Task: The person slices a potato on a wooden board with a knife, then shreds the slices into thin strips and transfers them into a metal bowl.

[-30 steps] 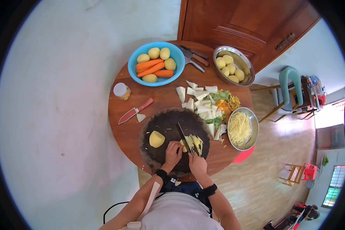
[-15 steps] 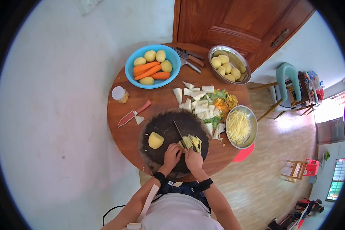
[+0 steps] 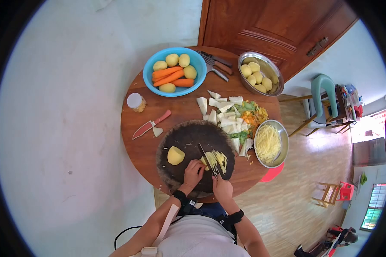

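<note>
My right hand (image 3: 222,187) is closed round the handle of a knife (image 3: 202,150), whose dark blade points away from me over the round chopping board (image 3: 176,139). With bent fingertips, my left hand (image 3: 193,173) presses a piece of potato (image 3: 204,162) against the board, just left of the blade. Thin potato strips (image 3: 217,159) lie loose to the right of the knife. A cut potato half (image 3: 175,155) rests on the board's left side, apart from both hands. The knife's handle is mostly hidden in my fist.
A bowl of potato strips (image 3: 281,162) stands right of the board, beside heaped white peelings and scraps (image 3: 233,122). Behind are a blue basin (image 3: 147,70) of carrots and potatoes and a steel bowl (image 3: 277,81) of potatoes. A red knife (image 3: 146,127) and a jar (image 3: 136,102) lie left.
My right hand has moved slightly right and towards me with the knife, away from my left hand. The strips now spread more beside the blade. The view has shifted a little.
</note>
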### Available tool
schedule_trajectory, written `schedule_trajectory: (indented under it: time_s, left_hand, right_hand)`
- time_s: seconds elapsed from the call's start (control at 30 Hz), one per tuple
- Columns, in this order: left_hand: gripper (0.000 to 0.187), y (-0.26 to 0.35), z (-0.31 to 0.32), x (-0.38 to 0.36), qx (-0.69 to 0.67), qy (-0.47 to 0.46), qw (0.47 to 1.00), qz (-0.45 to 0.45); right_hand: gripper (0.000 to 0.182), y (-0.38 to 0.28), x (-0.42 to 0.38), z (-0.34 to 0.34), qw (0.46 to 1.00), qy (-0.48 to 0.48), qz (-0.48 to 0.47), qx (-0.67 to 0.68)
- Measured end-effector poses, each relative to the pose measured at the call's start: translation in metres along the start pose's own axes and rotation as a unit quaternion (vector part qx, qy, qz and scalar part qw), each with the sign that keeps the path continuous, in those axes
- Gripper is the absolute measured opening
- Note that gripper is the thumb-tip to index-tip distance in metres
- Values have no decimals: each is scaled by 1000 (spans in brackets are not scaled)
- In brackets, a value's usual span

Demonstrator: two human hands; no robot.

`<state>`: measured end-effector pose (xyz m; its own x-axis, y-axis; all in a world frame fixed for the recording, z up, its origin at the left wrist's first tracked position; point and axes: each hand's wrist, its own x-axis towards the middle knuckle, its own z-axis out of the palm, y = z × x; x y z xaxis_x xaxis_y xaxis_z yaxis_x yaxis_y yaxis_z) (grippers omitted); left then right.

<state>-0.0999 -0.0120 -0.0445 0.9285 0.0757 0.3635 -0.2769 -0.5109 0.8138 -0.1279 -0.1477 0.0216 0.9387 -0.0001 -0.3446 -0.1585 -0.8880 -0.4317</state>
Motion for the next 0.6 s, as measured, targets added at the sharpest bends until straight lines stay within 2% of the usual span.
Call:
schedule_trajectory:
  time_s: [0.23,0.4,0.6]
  left_hand:
    - [12,-2,3,-1,0,2,1000,17]
    - [13,-3,1,-1,-10,7,1000,3]
    - [14,-3,1,-1,0,0,1000,12]
  right_hand:
    - [33,-7,18,12,1000,18,2,-7]
    - [32,-3,2,5,1000,-11,16,-11]
    - [33,-16,29,11,1000,7,4,4]
